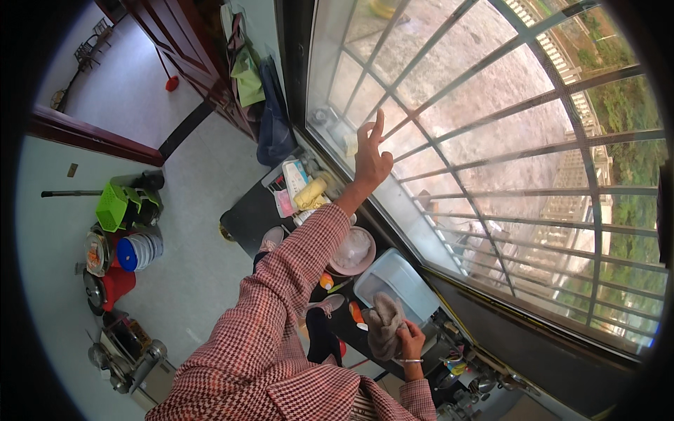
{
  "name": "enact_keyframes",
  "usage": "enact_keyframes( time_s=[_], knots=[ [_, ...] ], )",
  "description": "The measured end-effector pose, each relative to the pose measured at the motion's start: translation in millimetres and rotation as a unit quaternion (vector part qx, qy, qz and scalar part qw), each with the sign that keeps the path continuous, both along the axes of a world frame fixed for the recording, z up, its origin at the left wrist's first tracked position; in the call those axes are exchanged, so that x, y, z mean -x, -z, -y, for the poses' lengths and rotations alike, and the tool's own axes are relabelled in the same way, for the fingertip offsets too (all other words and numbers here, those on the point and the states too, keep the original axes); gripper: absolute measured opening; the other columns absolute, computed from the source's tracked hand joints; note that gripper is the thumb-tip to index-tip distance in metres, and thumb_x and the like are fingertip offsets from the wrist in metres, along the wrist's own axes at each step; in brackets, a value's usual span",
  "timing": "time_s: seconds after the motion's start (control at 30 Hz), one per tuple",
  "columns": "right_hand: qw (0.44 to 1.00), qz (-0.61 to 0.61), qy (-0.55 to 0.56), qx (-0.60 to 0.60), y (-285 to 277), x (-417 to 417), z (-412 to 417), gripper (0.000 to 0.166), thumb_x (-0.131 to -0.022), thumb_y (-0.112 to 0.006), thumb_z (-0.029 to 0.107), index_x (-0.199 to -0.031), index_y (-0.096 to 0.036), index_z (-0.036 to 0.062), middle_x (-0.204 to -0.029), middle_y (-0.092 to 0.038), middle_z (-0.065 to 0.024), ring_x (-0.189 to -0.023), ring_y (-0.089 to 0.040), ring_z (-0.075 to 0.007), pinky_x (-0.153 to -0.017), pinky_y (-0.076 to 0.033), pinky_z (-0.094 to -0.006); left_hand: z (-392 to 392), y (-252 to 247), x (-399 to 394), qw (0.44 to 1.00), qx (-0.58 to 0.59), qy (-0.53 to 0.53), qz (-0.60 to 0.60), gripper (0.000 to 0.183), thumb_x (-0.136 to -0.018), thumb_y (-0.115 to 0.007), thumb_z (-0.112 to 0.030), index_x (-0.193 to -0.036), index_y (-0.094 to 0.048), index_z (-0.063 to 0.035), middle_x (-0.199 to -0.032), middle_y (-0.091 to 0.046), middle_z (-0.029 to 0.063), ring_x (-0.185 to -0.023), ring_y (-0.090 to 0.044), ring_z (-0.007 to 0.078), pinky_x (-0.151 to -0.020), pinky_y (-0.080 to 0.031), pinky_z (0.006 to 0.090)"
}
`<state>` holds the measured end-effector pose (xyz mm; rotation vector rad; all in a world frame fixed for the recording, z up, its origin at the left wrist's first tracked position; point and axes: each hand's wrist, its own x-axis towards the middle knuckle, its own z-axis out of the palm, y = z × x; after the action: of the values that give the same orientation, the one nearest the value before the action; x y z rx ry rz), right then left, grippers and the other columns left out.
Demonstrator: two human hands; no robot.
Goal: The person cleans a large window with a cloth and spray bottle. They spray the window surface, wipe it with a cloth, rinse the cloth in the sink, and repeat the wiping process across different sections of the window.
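Note:
My left hand (373, 158) is raised in front of the window pane (458, 131). Its index finger points up, the thumb sticks out to the side, and it holds nothing. Whether the fingertip touches the glass I cannot tell. Lower down, my right hand (412, 339), with a bracelet at the wrist, grips a bunched grey-brown cloth (384, 326). This cloth hangs near the corner of a translucent plastic tub (397, 281). Beside the tub, a pink basin (368, 263) holds a clear plastic bag (352, 249). Metal bars (453, 171) stand behind the glass.
Below my left arm, a black countertop (245, 218) carries a yellow roll (310, 193) and boxes. My shoes (329, 304) show beside orange-capped bottles. Several ladles (482, 387) are at lower right. Buckets (139, 251), pots and a green basket (111, 207) line the left wall.

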<state>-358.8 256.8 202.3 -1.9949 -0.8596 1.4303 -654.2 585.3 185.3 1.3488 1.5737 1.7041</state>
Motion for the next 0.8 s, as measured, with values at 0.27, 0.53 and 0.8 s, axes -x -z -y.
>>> enact_keyframes(
  time_s=[0.27,0.53,0.8],
  knots=[
    [1.0,-0.002,-0.007,0.005,1.1,7.8,-5.1,0.031,-0.069,-0.061,0.003,-0.099,-0.062,-0.0021,-0.089,-0.062,-0.0045,-0.08,-0.057,-0.0122,-0.074,-0.046,-0.0245,-3.6,-2.5,7.2,1.0,0.004,0.009,0.012,0.083,-0.062,-0.044,0.007,-0.14,-0.023,-0.0131,-0.11,-0.037,0.0136,-0.09,-0.047,0.0292,-0.079,-0.047,0.032],
    [1.0,-0.016,-0.002,0.004,9.1,8.9,-4.6,0.031,-0.069,-0.061,0.002,-0.099,-0.062,-0.0023,-0.089,-0.062,-0.0041,-0.08,-0.057,-0.0123,-0.074,-0.046,-0.0239,11.3,1.6,-3.3,0.999,0.029,0.043,0.006,0.083,-0.064,-0.045,0.004,-0.14,-0.024,-0.023,-0.111,-0.039,0.0146,-0.086,-0.053,0.0278,-0.075,-0.047,0.0361],
    [1.0,-0.014,0.001,-0.001,3.2,22.7,-17.8,0.033,-0.068,-0.06,0.002,-0.101,-0.062,-0.0021,-0.089,-0.062,-0.0044,-0.08,-0.057,-0.0121,-0.073,-0.046,-0.0238,25.7,2.4,-8.4,0.989,0.113,0.085,-0.049,0.082,-0.065,-0.042,0.005,-0.139,-0.025,-0.0223,-0.113,-0.04,0.0113,-0.084,-0.051,0.0243,-0.078,-0.045,0.0317]
  ],
)
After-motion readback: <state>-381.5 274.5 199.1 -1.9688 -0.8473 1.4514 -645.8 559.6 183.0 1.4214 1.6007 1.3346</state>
